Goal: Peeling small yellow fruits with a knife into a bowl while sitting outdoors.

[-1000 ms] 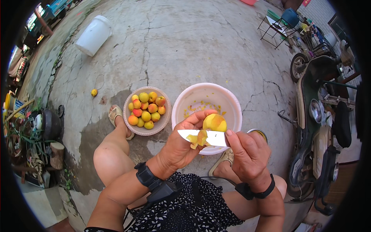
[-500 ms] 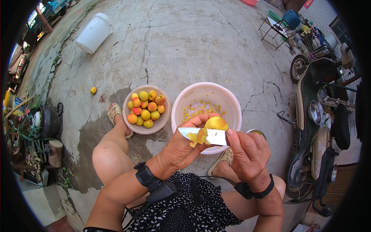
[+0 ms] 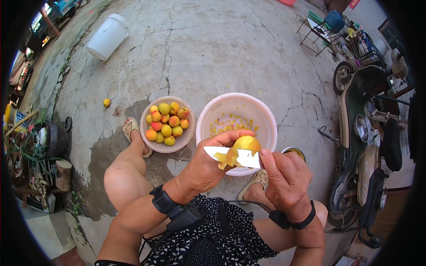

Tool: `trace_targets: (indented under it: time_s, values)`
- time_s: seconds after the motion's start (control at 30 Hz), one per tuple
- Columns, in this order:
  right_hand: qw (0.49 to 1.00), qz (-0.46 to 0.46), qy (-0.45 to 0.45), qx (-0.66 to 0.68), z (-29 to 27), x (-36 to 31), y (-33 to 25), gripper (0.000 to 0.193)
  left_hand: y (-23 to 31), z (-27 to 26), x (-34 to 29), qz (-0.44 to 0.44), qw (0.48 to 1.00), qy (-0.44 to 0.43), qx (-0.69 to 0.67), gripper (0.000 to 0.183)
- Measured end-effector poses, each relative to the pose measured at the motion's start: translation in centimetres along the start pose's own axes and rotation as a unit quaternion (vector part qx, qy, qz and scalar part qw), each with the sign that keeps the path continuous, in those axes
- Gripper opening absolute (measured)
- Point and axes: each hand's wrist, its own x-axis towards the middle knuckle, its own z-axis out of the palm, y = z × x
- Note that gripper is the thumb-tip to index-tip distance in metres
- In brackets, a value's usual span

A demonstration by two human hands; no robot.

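Observation:
My left hand (image 3: 205,162) is closed round a yellow peach (image 3: 246,143), its peeled flesh showing. The kitchen knife (image 3: 249,158) in my right hand (image 3: 287,179) lies flat against the near side of the fruit, its wide blade pointing left. A curl of peel (image 3: 231,156) lies over the blade. Both hands are above the near rim of a pale pink basin (image 3: 271,116), with many small scraps of peel (image 3: 233,122) on its bottom. To its left, a beige bowl (image 3: 191,133) is heaped with red and yellow peaches (image 3: 165,119).
A round tin (image 3: 294,152) shows partly behind my right hand. One small yellow fruit (image 3: 107,103) lies on the cracked concrete at left. A white bucket (image 3: 106,37) lies tipped farther off. A motor scooter (image 3: 366,146) stands at right, with potted plants (image 3: 33,146) at far left.
The knife's blade has tilted slightly, its handle end a little lower. The peach and both hands are otherwise in nearly the same place, with the peel still on the blade.

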Motion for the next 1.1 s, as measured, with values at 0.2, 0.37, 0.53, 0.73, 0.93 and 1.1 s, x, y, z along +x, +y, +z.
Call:
trace_targets:
  time_s: [0.2, 0.37, 0.53, 0.73, 0.93, 1.1]
  values:
    - [1.000, 0.026, 0.007, 0.003, 0.0, 0.0, 0.5, 0.057, 0.2, 0.2, -0.1, -0.003, 0.993, 0.029, 0.113, 0.065]
    - [0.998, 0.054, 0.026, 0.008, 0.1, -1.0, 2.1, 0.062, 0.1, 0.3, 0.2, -0.010, 0.997, 0.015, 0.076, 0.066]
    - [0.999, 0.023, 0.007, 0.026, 0.0, 0.1, 0.3, 0.064, 0.3, 0.4, 0.3, -0.021, 0.998, 0.035, 0.057, 0.062]
    - [0.999, 0.012, 0.007, 0.031, 0.2, -0.1, 0.5, 0.063, 0.5, 0.4, 0.4, 0.010, 0.994, 0.034, 0.103, 0.059]
    - [0.998, 0.060, 0.027, 0.018, -0.1, -0.6, 1.7, 0.060, 0.7, 0.7, -0.2, 0.007, 0.990, 0.011, 0.142, 0.055]
    - [0.999, 0.021, 0.011, 0.033, -0.5, 0.0, 0.2, 0.064, 0.7, 0.6, 0.5, -0.011, 0.999, 0.022, 0.048, 0.055]
